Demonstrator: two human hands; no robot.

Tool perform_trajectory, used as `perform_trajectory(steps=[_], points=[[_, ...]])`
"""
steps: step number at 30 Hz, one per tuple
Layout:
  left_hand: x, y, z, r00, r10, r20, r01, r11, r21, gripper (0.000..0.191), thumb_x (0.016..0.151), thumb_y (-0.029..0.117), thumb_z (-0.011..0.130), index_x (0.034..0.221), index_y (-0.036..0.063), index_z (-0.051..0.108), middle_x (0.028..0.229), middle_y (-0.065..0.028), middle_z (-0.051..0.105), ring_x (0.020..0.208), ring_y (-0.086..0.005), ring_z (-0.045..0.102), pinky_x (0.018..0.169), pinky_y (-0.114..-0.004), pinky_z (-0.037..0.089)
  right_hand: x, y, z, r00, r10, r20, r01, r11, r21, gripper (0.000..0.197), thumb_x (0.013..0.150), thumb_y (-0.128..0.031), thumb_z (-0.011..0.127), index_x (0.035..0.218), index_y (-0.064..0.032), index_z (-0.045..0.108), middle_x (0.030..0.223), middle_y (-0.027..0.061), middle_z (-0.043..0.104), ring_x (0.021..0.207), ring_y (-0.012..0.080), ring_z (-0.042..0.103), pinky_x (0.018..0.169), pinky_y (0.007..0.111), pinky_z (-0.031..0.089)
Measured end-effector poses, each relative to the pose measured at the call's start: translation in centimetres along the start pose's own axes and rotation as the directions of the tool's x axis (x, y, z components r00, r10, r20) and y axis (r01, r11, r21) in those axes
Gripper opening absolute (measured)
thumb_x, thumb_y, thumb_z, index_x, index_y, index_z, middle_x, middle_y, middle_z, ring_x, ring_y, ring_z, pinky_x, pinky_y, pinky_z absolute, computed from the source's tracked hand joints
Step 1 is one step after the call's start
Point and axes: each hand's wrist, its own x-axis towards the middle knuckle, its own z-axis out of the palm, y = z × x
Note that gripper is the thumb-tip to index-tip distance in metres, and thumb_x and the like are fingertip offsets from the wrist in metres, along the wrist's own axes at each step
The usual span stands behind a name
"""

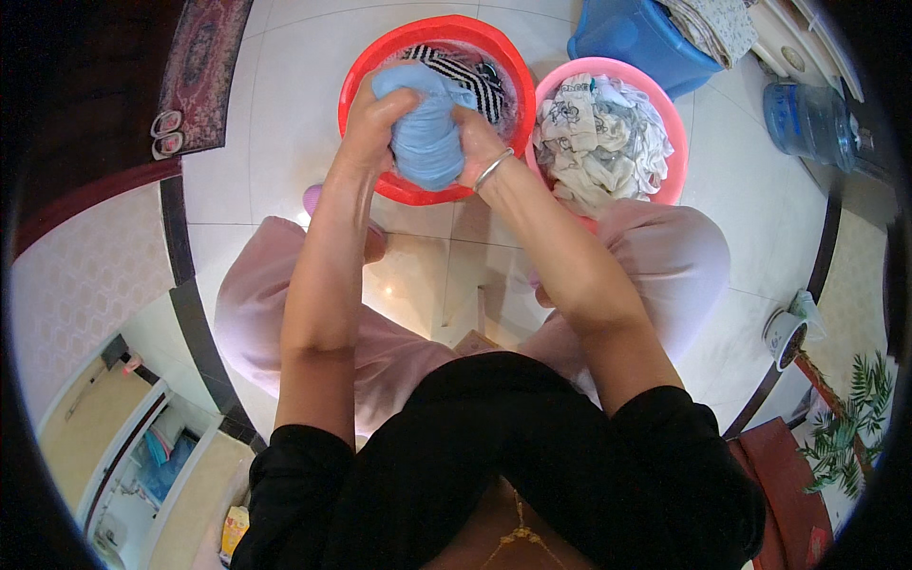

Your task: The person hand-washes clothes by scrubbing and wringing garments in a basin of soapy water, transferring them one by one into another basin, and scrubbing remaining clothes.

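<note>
A bundle of wet light-blue cloth is held between my two hands over the near part of a red basin. My left hand grips its left side, the thumb lying across the front. On the other side, my right hand, with a silver bangle at the wrist, presses and holds the cloth. Behind the bundle, a black-and-white striped cloth lies in sudsy water in the basin, partly hidden by the blue cloth.
Touching the red basin at right, a pink basin holds a heap of pale clothes. Beyond it stands a blue tub with folded fabric on top. A water jug and a potted plant are at right; slippers lie far left.
</note>
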Motion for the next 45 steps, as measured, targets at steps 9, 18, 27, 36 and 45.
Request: perform_trajectory(steps=[9,18,27,36,45], points=[[1.4,-1.0,-3.5,0.855,-0.226,-0.467,0.077,0.946,-0.316,0.034,0.080,0.018,0.052,0.110,0.0027,0.052,0.112,-0.0070,0.056,0.104,-0.0213,0.052,0.093,-0.037,0.039,1.5,-1.7,-2.6,0.970,-0.242,0.012,0.242,0.970,-0.029,0.035,0.085,-0.027,0.060,0.113,-0.0080,0.051,0.113,0.0075,0.055,0.105,0.0205,0.053,0.091,0.040,0.044],[-0.1,-5.6,6.5,0.954,-0.298,-0.034,0.286,0.939,-0.188,0.049,0.076,0.006,0.050,0.124,0.0141,0.047,0.111,-0.0040,0.051,0.103,-0.0194,0.046,0.087,-0.044,0.037,-7.9,-6.8,-10.8,0.897,-0.387,-0.214,0.377,0.922,-0.088,0.041,0.082,-0.019,0.056,0.120,-0.0040,0.048,0.112,0.0112,0.056,0.102,0.0274,0.056,0.089,0.043,0.046],[-0.4,-14.6,9.3,0.912,-0.406,0.052,0.392,0.904,0.171,0.063,0.076,0.011,0.054,0.137,0.0175,0.035,0.121,-0.0087,0.049,0.110,-0.0230,0.046,0.088,-0.042,0.040,-14.4,-7.9,-19.5,0.752,-0.511,-0.417,0.399,0.856,-0.329,0.056,0.085,-0.033,0.049,0.129,0.0000,0.040,0.121,0.0152,0.053,0.107,0.0310,0.055,0.091,0.044,0.045],[-1.3,-12.7,4.0,0.818,-0.547,-0.177,0.530,0.837,-0.138,0.051,0.083,0.013,0.052,0.132,0.0149,0.037,0.113,-0.0060,0.051,0.106,-0.0187,0.048,0.086,-0.042,0.043,-9.6,-10.0,-27.1,0.397,-0.908,-0.137,-0.535,-0.108,-0.838,0.055,0.070,-0.027,0.059,0.114,0.0056,0.052,0.111,0.0269,0.055,0.104,0.0403,0.051,0.089,0.045,0.042],[-0.1,-11.9,-0.8,0.838,-0.494,-0.233,0.412,0.851,-0.325,0.047,0.087,0.021,0.052,0.131,0.0138,0.038,0.116,-0.0080,0.048,0.113,-0.0235,0.047,0.094,-0.047,0.036,-7.2,-8.1,-20.5,0.223,-0.970,0.092,-0.315,-0.161,-0.935,0.049,0.071,-0.013,0.062,0.117,0.0011,0.051,0.117,0.0207,0.051,0.111,0.0357,0.047,0.097,0.041,0.037]])
